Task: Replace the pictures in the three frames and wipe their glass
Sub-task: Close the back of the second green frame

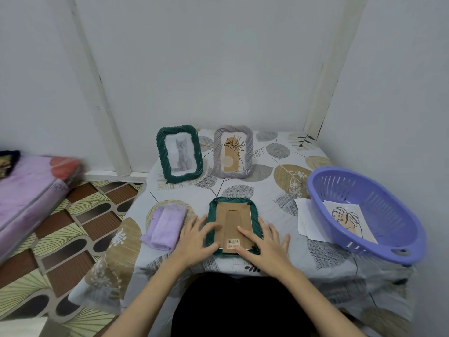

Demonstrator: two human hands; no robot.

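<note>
Face down at the near table (279, 261) edge, long axis pointing away: 1 green frame (232, 224) between left hand (197, 235) and right hand (263, 244); fingers spread flat on cardboard backing (233, 221), grasping nothing.

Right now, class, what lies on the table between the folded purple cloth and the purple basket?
In the head view, the face-down green frame lies between the cloth and the basket, with both hands on it: left hand, right hand.

Head camera — looks forward and down, close over the table (279, 244).
</note>
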